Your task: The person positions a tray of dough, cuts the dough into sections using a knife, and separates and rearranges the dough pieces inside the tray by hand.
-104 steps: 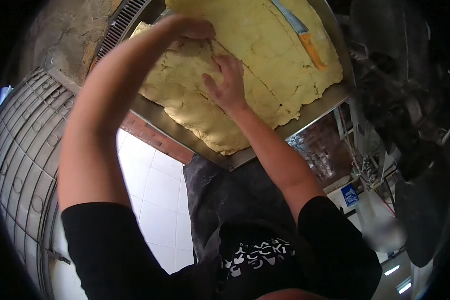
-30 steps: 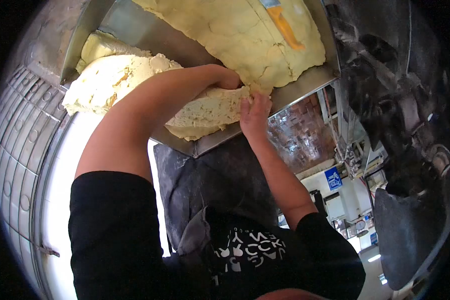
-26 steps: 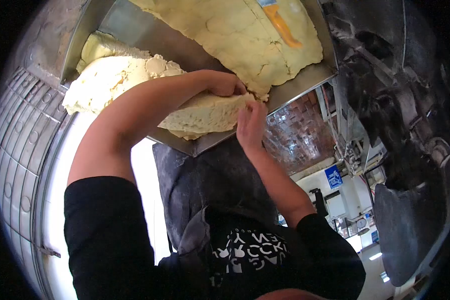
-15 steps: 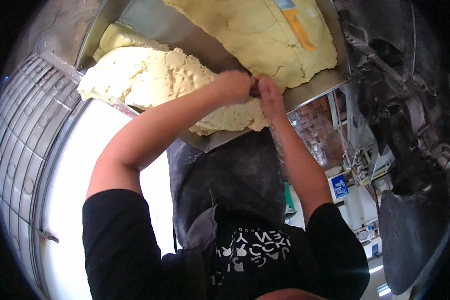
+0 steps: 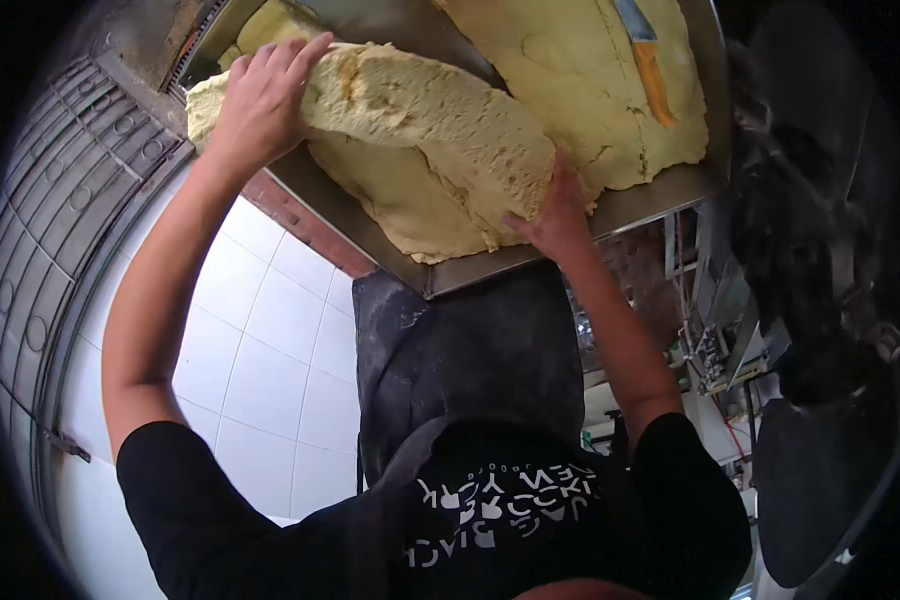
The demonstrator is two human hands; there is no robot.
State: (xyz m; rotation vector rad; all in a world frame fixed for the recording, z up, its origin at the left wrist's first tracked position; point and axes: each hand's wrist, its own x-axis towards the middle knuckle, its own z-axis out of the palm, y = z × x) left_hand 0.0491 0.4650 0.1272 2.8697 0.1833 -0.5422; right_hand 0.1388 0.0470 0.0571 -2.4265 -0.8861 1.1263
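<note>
A thick slab of pale yellow dough [image 5: 420, 105] with a rough, pitted face stands tilted along the front of a metal tray [image 5: 660, 205]. My left hand [image 5: 265, 100] grips its left part, fingers hooked over the top edge. At its right end my right hand [image 5: 555, 215] clasps it, thumb and fingers spread around the edge. Under and in front of the slab lies a flatter layer of dough [image 5: 400, 195]. Farther right in the tray is a broad sheet of dough [image 5: 580, 95], with an orange-handled knife [image 5: 650, 75] lying on it.
The tray's front corner [image 5: 428, 292] juts toward my dark apron [image 5: 470, 350]. A metal grille [image 5: 60, 210] stands at the left, beside white tiles [image 5: 260, 340]. Dark equipment [image 5: 820, 250] is at the right.
My hands were together at the slab's right end. My left hand has moved left onto the dough, and the slab has been tipped up, exposing the layer in front.
</note>
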